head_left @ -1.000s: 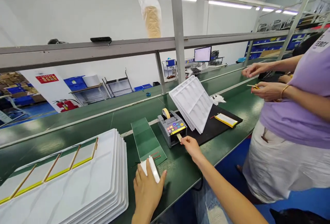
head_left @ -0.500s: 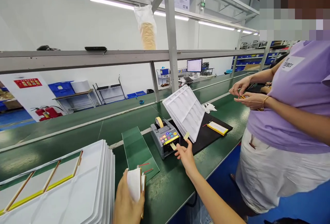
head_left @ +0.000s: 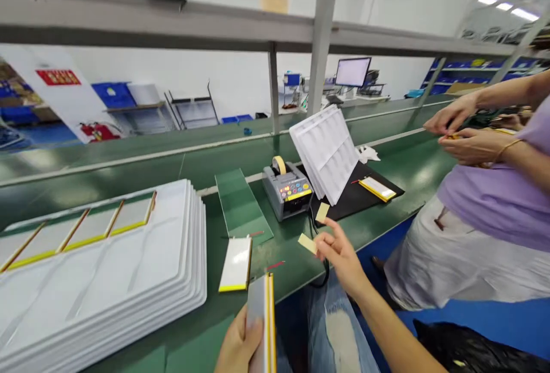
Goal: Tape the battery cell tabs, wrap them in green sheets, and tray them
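My left hand [head_left: 241, 340] is closed around a flat battery pack [head_left: 260, 324] with yellow edges and a red wire, held upright near the table's front edge. A second white battery pack [head_left: 235, 264] lies on the table, its top end by a green plate [head_left: 240, 204]. My right hand [head_left: 337, 250] has two short pieces of pale tape at its fingertips, an upper piece [head_left: 322, 212] and a lower piece [head_left: 307, 243]. Just beyond this hand stands a grey tape dispenser [head_left: 287, 189] with lit buttons and a tape roll [head_left: 279, 165] on top.
Stacked white trays [head_left: 172, 281] with packs on top stand at left. White trays [head_left: 329, 152] lean on a black mat [head_left: 344, 207], where another pack [head_left: 377, 188] lies. At right, a person's hands [head_left: 472, 132] work with small parts. A shelf beam [head_left: 172, 23] crosses above.
My right hand has drawn back from the dispenser with both tape pieces. One pack now lies on the table, and my left hand holds another closer to me. The view has tilted down.
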### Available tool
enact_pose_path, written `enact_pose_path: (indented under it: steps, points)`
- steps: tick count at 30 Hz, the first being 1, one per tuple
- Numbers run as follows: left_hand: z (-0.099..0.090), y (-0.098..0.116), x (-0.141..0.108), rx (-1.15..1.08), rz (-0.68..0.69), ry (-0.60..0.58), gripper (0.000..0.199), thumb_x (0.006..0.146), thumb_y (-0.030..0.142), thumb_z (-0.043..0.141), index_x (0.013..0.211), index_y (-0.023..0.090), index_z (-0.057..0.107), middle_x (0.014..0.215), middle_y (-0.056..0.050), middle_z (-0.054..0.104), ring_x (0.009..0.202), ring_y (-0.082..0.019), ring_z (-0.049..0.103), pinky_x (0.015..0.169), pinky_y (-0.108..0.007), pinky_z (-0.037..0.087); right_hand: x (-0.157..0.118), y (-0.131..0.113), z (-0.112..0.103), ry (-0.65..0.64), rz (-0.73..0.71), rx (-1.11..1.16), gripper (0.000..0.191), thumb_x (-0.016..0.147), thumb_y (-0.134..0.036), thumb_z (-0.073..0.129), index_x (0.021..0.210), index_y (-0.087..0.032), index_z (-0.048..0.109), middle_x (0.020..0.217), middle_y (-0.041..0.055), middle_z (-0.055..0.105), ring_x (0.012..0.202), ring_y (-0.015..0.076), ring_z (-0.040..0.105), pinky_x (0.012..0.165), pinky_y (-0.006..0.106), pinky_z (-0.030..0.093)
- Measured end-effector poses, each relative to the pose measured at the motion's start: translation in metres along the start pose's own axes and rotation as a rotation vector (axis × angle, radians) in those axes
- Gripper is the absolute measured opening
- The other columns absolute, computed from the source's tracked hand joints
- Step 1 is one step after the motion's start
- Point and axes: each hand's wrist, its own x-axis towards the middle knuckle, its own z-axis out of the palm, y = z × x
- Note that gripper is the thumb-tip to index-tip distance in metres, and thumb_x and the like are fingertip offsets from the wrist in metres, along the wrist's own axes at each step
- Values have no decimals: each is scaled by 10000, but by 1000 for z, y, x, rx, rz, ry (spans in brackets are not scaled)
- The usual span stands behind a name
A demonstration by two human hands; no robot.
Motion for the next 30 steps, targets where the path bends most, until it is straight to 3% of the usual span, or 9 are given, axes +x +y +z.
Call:
enact_pose_path:
  steps: [2,5,8,11,20,30]
  points:
    - [16,4,-10,118,49,-67,554,618,562,744,964,145,631,813,-49,645,731,-173,573,694,-236,464,-11,-14,-5,-126,35,-23,473,831,-353,590,1221,-228,353,688,-44,471,580,89,417,546,220,310]
    - [30,8,-20,260,38,-188,575,658,553,708,1045,144,586,888,-68,668,779,-200,591,680,-249,459,-22,-33,-4,-346,105,-111,491,818,-318,619,1228,-236,363,702,-51,417,575,76,350,530,215,270]
    - [32,11,-26,441,13,-332,560,719,498,670,1134,146,534,945,-75,668,816,-206,603,716,-270,463,-28,-45,3,-558,162,-220,502,798,-255,622,1227,-232,362,713,-57,380,564,65,312,506,204,246]
    - [31,17,-30,574,31,-390,510,753,456,646,1151,161,521,998,-69,658,878,-216,605,770,-287,460,-29,-51,8,-697,154,-317,527,772,-186,605,1237,-227,361,717,-60,362,569,62,294,508,197,245]
    - [35,27,-36,670,25,-441,444,772,436,631,1129,190,532,1026,-47,665,892,-214,611,758,-277,459,-29,-50,11,-768,155,-455,602,734,-151,583,1275,-238,334,706,-69,356,553,61,290,504,203,243]
    - [40,32,-37,719,27,-326,409,722,304,632,1111,187,586,1000,-48,676,873,-214,612,749,-270,478,-29,-49,16,-742,140,-641,624,716,-163,602,1264,-266,321,719,-77,391,557,61,341,526,200,286]
